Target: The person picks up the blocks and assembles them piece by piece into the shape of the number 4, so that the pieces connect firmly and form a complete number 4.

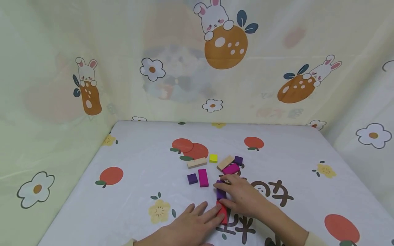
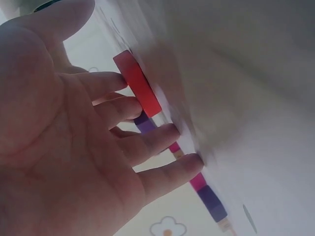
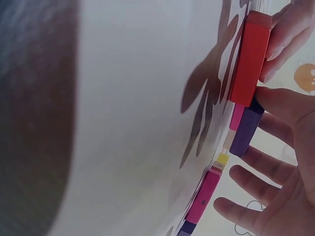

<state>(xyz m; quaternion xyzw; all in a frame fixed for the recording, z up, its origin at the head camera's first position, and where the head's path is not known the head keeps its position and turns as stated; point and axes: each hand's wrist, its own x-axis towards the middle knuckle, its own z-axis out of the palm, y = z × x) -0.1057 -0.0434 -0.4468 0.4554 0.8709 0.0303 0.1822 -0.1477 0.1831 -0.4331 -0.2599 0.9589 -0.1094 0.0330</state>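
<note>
A red block (image 1: 223,218) lies on the patterned cloth, end to end with a purple block (image 1: 220,194). My left hand (image 1: 192,223) is spread flat beside the red block, its fingertips on that block's left side, as the left wrist view also shows. With thumb and fingers my right hand (image 1: 246,196) pinches the purple block (image 3: 246,130), the thumb at the end near the red block (image 3: 251,59). Left of the right hand lie a magenta block (image 1: 203,178) and a small purple cube (image 1: 192,178).
Farther back lie a natural wood block (image 1: 197,163) and a yellow cube (image 1: 213,158). Behind the right hand another wood block (image 1: 225,163), a second magenta block (image 1: 231,168) and a dark purple cube (image 1: 238,160) sit close together. A printed curtain (image 1: 178,95) stands behind.
</note>
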